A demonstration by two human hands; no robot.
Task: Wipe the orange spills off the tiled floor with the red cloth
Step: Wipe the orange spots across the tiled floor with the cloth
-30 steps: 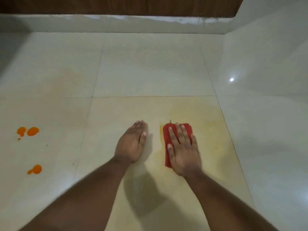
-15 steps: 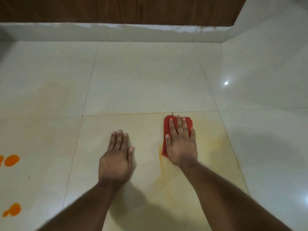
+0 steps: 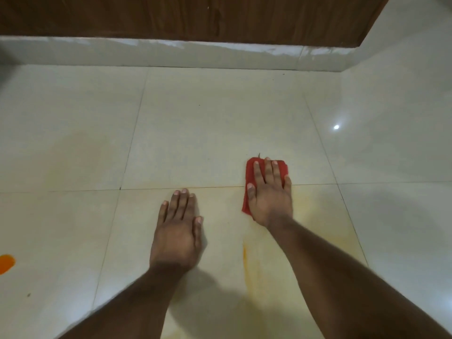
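Note:
The folded red cloth (image 3: 249, 177) lies on the cream tiled floor (image 3: 208, 133), across a grout line. My right hand (image 3: 270, 194) presses flat on it with straight fingers and covers most of it. My left hand (image 3: 178, 226) rests flat on the bare tile to the left of the cloth, fingers straight, holding nothing. A thin orange streak (image 3: 244, 255) and a pale yellow smear mark the tile below the cloth. One orange spill (image 3: 5, 263) shows at the left edge, partly cut off.
A white skirting (image 3: 171, 53) runs along the back under a dark wooden panel (image 3: 195, 18). A glossy white wall (image 3: 403, 106) rises on the right and meets the skirting in the far right corner.
My right hand has pushed the cloth forward over the grout line. The view has tilted up and the orange spills have slid toward the lower left edge. My left hand stays flat.

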